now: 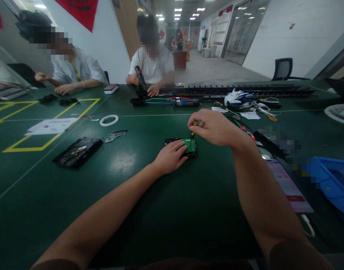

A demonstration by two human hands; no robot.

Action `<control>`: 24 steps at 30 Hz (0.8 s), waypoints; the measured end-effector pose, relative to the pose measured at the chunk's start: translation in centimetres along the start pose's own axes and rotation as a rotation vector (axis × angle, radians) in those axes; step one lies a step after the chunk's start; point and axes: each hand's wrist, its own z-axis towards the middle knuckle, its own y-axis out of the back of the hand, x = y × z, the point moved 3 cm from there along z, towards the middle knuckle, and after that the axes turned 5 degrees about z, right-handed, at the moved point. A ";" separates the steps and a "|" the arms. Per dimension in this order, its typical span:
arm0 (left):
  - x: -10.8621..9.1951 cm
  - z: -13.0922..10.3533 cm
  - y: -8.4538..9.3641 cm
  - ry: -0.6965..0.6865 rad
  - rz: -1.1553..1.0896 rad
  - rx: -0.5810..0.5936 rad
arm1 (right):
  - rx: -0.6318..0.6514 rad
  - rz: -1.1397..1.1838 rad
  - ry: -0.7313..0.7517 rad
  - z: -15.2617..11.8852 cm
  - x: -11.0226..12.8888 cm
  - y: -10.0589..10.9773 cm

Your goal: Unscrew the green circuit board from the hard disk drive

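Note:
A green circuit board [187, 147] sits in a flat black casing [191, 154] on the table in front of me. My left hand [172, 155] rests on its left part, fingers stretched out over the top and thumb by the near edge. Closed around a small screwdriver [192, 134] with a yellow and black handle is my right hand [209, 127]. The screwdriver points down, its shaft over the board. Whether the tip sits in a screw is too small to tell.
To the left lie a black casing [77, 152], a loose circuit board [115, 135] and a white tape roll [109, 120]. On the right are a phone-like screen [288, 183], a blue bin [336, 183] and gloves [238, 98]. Across the table, a person holds a power screwdriver [140, 75].

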 end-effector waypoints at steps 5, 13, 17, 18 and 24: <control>0.1 0.0 -0.1 0.007 0.001 0.004 | 0.006 0.014 -0.011 0.0 0.0 0.0; 0.0 -0.1 0.0 0.001 0.000 -0.003 | 0.001 -0.007 -0.015 -0.1 -0.1 0.1; 0.0 0.0 0.0 0.007 -0.001 0.008 | 0.016 -0.006 0.035 0.1 0.0 -0.1; 0.0 0.0 0.0 0.010 -0.003 0.011 | 0.017 -0.006 0.034 0.1 0.0 -0.1; 0.1 0.0 -0.1 0.009 -0.006 0.008 | 0.006 0.017 -0.013 0.0 -0.2 0.0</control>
